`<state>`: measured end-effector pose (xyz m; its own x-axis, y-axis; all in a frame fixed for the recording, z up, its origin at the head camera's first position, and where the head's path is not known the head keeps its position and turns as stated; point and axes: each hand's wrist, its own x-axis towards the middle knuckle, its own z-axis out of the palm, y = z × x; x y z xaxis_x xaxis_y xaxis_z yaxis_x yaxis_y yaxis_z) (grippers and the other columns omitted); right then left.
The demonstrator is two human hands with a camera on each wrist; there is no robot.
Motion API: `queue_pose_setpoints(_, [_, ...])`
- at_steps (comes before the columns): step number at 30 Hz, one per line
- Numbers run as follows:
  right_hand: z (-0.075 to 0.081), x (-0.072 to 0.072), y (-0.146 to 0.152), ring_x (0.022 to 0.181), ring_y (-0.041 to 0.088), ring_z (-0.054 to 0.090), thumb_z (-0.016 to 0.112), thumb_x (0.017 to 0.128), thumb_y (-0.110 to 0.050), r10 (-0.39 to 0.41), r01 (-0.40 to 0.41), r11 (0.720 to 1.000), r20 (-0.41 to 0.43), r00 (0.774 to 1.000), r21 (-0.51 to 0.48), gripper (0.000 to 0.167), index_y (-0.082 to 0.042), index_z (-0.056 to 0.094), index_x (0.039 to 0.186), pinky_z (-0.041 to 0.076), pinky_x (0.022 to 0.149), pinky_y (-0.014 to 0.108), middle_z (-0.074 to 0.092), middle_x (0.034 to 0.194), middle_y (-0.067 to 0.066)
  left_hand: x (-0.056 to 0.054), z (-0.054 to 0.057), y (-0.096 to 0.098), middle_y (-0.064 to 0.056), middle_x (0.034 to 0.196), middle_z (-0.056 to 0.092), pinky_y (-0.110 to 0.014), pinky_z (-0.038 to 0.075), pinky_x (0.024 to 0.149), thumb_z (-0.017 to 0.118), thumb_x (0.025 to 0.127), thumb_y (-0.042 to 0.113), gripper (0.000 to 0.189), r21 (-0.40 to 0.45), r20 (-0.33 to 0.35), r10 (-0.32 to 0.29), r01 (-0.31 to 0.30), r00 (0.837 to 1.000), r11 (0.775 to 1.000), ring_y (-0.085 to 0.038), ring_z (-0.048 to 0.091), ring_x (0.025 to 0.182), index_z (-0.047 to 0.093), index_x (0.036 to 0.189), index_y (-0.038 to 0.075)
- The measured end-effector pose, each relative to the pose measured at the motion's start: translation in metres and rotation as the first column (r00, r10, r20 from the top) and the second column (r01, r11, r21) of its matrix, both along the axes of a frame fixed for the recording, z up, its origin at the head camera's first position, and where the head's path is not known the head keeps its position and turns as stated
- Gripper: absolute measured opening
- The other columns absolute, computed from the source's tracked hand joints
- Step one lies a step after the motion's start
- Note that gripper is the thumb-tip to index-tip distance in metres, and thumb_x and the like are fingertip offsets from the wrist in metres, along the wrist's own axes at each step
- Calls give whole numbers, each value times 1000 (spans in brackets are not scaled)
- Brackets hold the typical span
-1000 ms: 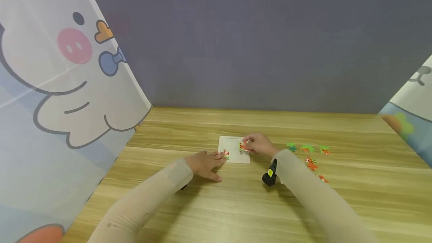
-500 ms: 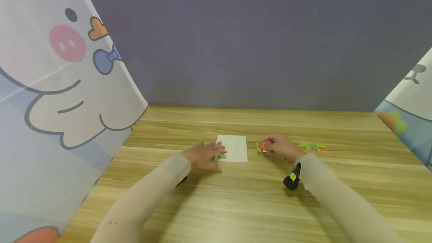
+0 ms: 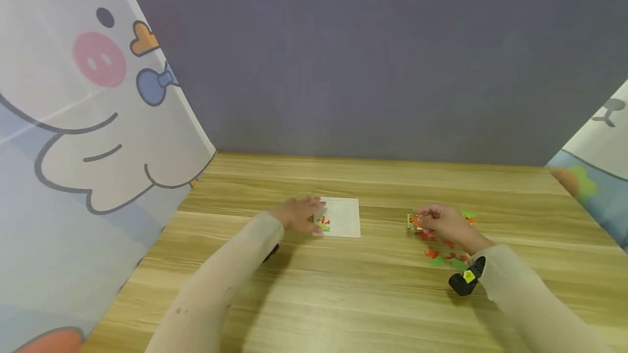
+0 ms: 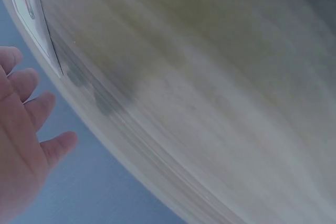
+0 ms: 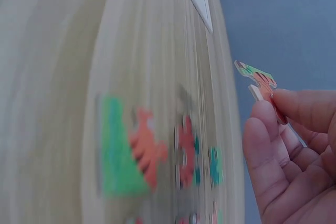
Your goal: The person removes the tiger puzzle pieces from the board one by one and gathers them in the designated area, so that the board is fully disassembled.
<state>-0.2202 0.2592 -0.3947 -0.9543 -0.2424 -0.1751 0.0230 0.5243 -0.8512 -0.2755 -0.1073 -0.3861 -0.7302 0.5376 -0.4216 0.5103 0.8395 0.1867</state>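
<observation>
My right hand (image 3: 450,226) pinches a puzzle piece (image 5: 262,81) between thumb and fingertips; it is orange with dark stripes and a green edge. This hand is over the right part of the table, above several loose puzzle pieces (image 3: 433,253). A white puzzle tray (image 3: 345,215) lies flat in the middle. One red and green piece (image 3: 324,224) sits in the tray's lower left corner. At the tray's left edge is my left hand (image 3: 297,214), its fingers spread and holding nothing. Whether its fingertips touch the tray, I cannot tell.
The loose pieces, orange, red and green, spread over the wooden table (image 3: 343,287) under and around the right hand. One large green and orange piece (image 5: 126,153) shows close up in the right wrist view. A grey partition (image 3: 373,70) stands behind the table.
My right hand has moved right, away from the tray to the loose pieces, still pinching the striped piece. My left hand has shifted slightly, and more of the piece in the tray shows.
</observation>
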Motion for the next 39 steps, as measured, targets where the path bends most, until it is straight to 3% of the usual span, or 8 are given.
queue_pose_setpoints(6, [-3, 12, 21, 79, 15, 62, 52, 102, -8, -23, 23, 1000, 23, 999, 18, 41, 18, 46, 134, 56, 71, 29, 66, 97, 8, -2, 2, 0, -3, 167, 8, -54, 12, 121, 58, 95, 55, 85, -20, 3, -1, 1, 1000, 1000, -26, 8, 153, 18, 161, 19])
queue_pose_setpoints(12, [-8, 19, 39, 76, 13, 63, 54, 101, -7, -67, 66, 996, 3, 998, 58, 40, 19, 48, 131, 57, 69, 28, 68, 94, 7, -4, 1, 2, -1, 167, 11, -55, 14, 120, 61, 93, 57, 87, -42, -6, 1, -1, 1000, 999, -26, 10, 153, 20, 161, 20])
queue_pose_setpoints(20, [-7, 23, 56, 73, 10, 63, 57, 100, -7, -52, 53, 995, -13, 999, 81, 40, 21, 51, 128, 57, 68, 27, 68, 88, 5, -8, 1, 4, 1, 166, 15, -57, 14, 120, 63, 93, 55, 84, -40, 11, 2, -2, 1000, 999, -26, 12, 153, 25, 160, 22])
queue_pose_setpoints(31, [-5, 27, 85, 71, 9, 64, 47, 103, -2, -45, 45, 999, 18, 999, 28, 42, 27, 38, 133, 58, 66, 29, 66, 93, 0, -10, 3, -1, -1, 166, 15, -57, 15, 120, 65, 90, 57, 87, -51, 29, 37, -36, 999, 998, -26, 12, 153, 25, 160, 21])
queue_pose_setpoints(39, [-4, 27, 103, 72, 9, 66, 44, 104, -3, -71, 68, 997, 101, 992, 31, 42, 26, 36, 134, 58, 66, 27, 66, 97, -6, -10, 4, -2, -1, 166, 14, -56, 14, 120, 64, 91, 57, 85, -46, 36, 46, -44, 998, 998, -26, 11, 153, 26, 159, 22])
